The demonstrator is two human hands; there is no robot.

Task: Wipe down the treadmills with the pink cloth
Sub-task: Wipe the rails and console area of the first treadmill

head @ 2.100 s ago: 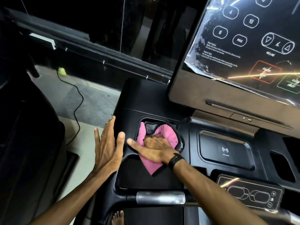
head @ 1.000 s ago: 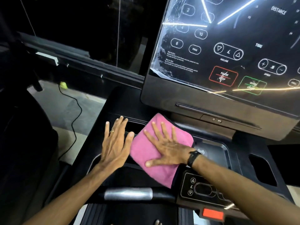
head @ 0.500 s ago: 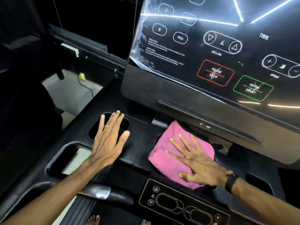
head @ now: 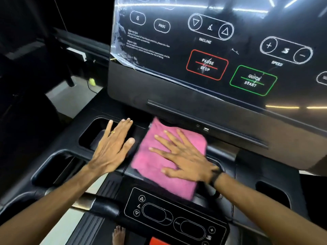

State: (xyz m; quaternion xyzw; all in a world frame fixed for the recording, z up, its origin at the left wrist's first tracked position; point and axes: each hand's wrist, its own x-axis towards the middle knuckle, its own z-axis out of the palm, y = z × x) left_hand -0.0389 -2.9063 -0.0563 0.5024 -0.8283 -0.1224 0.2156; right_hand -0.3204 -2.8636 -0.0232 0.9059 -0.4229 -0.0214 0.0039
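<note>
The pink cloth (head: 155, 167) lies folded flat on the black treadmill console tray (head: 247, 174), just below the display panel. My right hand (head: 184, 156) presses down on the cloth with fingers spread and straight. My left hand (head: 113, 147) rests flat on the tray beside the cloth's left edge, fingers straight, next to the left cup recess (head: 92, 135). A ring shows on the left hand and a dark band on the right wrist.
The big touch display (head: 212, 50) with PAUSE/STOP and QUICK START buttons rises right behind the hands. A lower control pad (head: 177, 218) sits in front of the cloth. A handlebar opening (head: 56, 170) is at left, a cup recess (head: 272, 193) at right. Bare toes (head: 118, 234) show below.
The right hand has slid the cloth leftward across the tray, closer to the left hand. The left hand stays flat by the cup recess. The view has moved nearer the console.
</note>
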